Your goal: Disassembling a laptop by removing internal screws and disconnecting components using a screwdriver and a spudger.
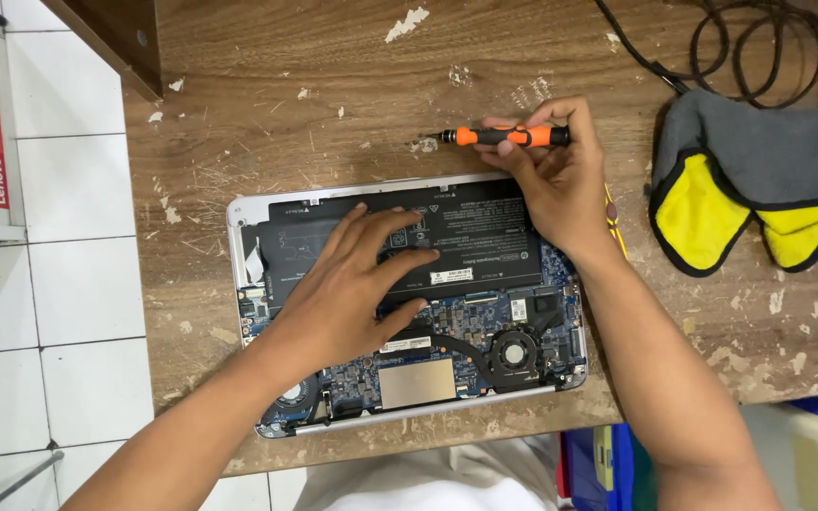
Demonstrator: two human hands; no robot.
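Laptop (560,374) lies open-bottomed on the worktop (333,85), long axis L-R. Left hand (347,284) is spread flat, fingers wide, pressing the black battery (485,222) at the laptop's far half. Right hand (551,175) sits at the battery's far-right corner, pinching an orange screwdriver (504,136) that lies L-R just beyond the laptop, tip pointing left. Cloth (750,180) lies right of the laptop, apart; worktop scuffed wood, white tiled floor (68,284) to the left.

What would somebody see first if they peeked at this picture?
First, the opened laptop in the middle of the scratched wooden table, its blue circuit boards and fan showing. The left hand lies flat on its big black battery, while the right hand holds an orange and black screwdriver just past the laptop's far edge. A grey and yellow cloth lies to the right.
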